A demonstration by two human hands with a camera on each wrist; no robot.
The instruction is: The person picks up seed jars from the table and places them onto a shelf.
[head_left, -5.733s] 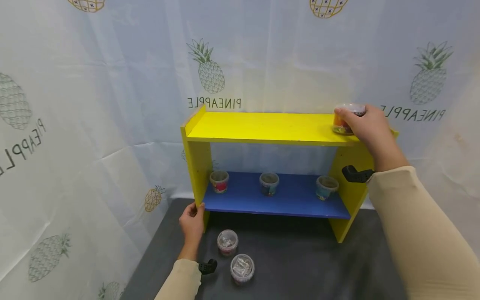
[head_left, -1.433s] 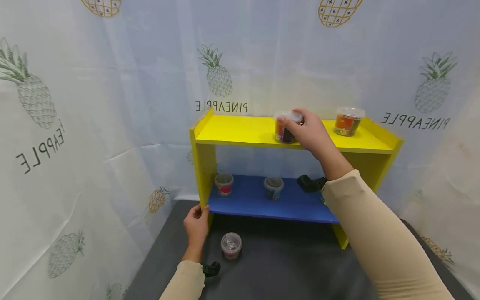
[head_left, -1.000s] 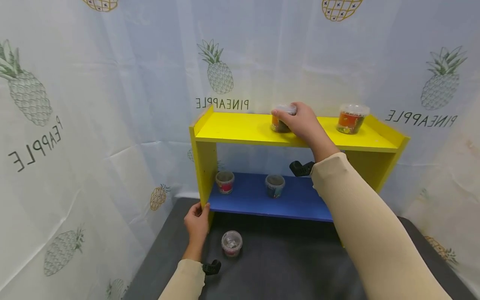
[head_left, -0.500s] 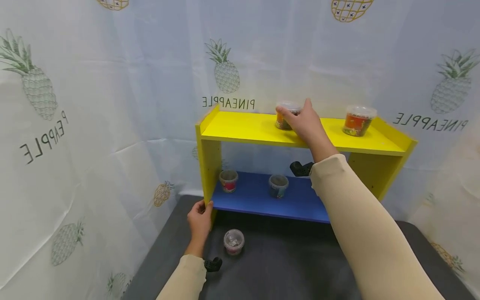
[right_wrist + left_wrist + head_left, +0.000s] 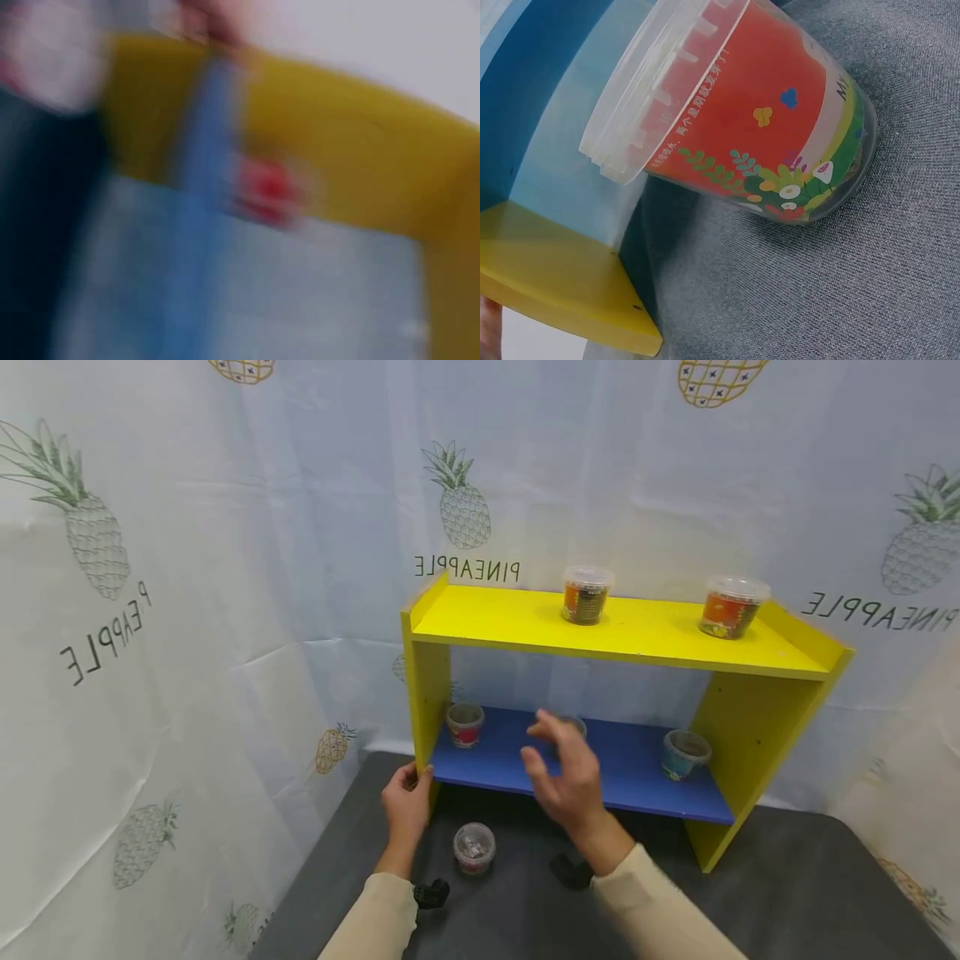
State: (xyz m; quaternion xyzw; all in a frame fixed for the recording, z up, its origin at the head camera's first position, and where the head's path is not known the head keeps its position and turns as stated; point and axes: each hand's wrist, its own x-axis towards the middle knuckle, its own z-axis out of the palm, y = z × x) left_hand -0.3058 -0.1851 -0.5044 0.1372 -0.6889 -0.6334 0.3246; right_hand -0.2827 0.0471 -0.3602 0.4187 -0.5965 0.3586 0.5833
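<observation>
My left hand point(image 5: 407, 806) grips the lower left side panel of a small shelf, its yellow top board point(image 5: 495, 614) above a blue lower board point(image 5: 630, 785). Beside that hand, a lidded plastic cup point(image 5: 474, 849) stands on the table; the left wrist view shows its red, flower-printed side point(image 5: 772, 112). My right hand point(image 5: 573, 785) is in the air before the blue board, fingers parted and holding nothing. On the top board stand two lidded orange-and-dark cups, one near the middle point(image 5: 585, 599) and one at the right point(image 5: 729, 610). The right wrist view is blurred.
On the blue board are a red cup point(image 5: 465, 727) at left, a blue cup point(image 5: 684, 757) at right, and a middle cup point(image 5: 576, 724) mostly hidden by my right hand. The shelf stands on a dark table point(image 5: 787, 877), with a pineapple-print curtain point(image 5: 337, 568) behind and beside it.
A second cup from the table was set on the top board, left of the first. My right hand has let go of it and dropped down toward the table. My left hand stays on the panel.
</observation>
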